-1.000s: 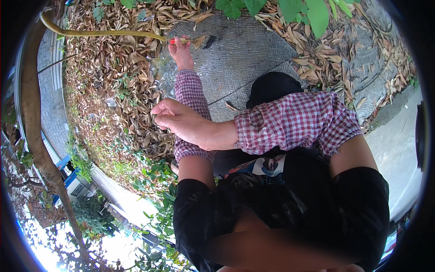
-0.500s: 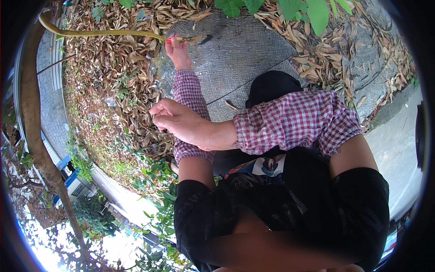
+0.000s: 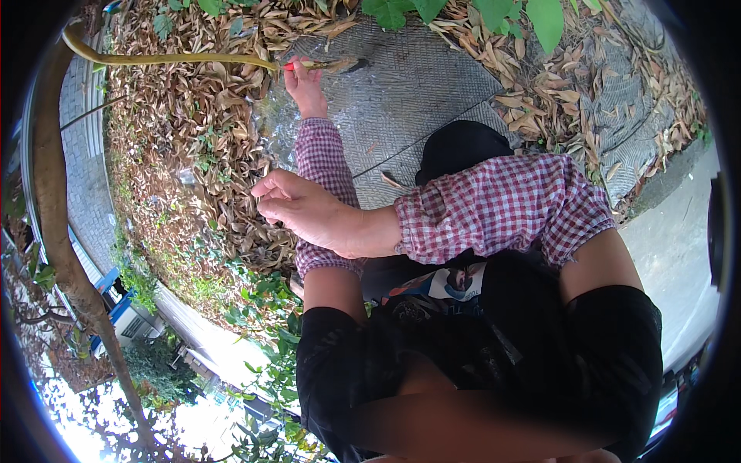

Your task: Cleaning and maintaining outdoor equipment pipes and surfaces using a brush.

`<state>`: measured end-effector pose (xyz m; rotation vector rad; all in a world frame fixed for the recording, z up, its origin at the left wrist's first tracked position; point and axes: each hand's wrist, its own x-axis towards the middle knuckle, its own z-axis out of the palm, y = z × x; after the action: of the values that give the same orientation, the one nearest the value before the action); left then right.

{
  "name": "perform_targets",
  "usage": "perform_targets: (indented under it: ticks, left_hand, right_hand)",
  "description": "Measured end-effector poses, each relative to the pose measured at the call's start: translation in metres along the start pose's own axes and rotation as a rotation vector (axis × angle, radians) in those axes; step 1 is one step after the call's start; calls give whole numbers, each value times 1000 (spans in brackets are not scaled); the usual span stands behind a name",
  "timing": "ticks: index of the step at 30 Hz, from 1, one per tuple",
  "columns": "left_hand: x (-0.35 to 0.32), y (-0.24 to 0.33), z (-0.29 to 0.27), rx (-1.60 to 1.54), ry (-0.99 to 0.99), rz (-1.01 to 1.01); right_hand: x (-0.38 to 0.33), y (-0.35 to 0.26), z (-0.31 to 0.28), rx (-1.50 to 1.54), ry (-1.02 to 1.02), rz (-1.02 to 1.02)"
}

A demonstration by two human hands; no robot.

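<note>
My left hand [image 3: 308, 94] is stretched far ahead, its fingers closed round the end of a curved yellow-brown branch [image 3: 185, 59]. A small bright red piece [image 3: 289, 66] shows at the fingertips. Just past the hand is a tan, narrow thing with a dark tip [image 3: 351, 66]; whether it joins the branch I cannot tell. Nearer to me, my right hand [image 3: 312, 216] crosses over my left forearm, with its fingers curled in toward the thumb. Anything inside that grip is hidden. Both forearms wear red-and-white checked sleeves [image 3: 494, 204].
Dry brown leaves [image 3: 220, 147] cover the ground at the left. Textured stone slabs [image 3: 421, 81] lie ahead. A tree trunk [image 3: 55, 185] rises along the left edge, and green leaves [image 3: 494, 14] hang at the top. Pale pavement [image 3: 671, 255] runs along the right.
The view has shifted slightly. My left hand and the dark-tipped thing beyond it sit a little further right; my right hand keeps nearly the same pose.
</note>
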<state>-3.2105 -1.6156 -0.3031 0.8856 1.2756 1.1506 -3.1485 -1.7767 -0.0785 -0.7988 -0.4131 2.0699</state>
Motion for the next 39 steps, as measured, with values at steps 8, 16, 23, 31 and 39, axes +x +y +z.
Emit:
perform_targets:
  ticks: [8, 16, 23, 31, 39]
  left_hand:
    - [-6, 3, -2, -24, -30, -16]
    - [-5, -2, -13, -41, -5, 7]
    - [3, -4, -6, -98, 20, -3]
    - [-3, -6, -19, -135, -17, 9]
    - [-3, -25, -8, -59, -15, -20]
  right_hand:
    - [-2, 0, 0, -7, -16, 6]
    - [0, 4, 2, 14, -27, 25]
    - [9, 3, -1, -30, -19, 12]
    - [10, 14, 2, 76, -123, 42]
    - [9, 15, -9, -89, -101, 68]
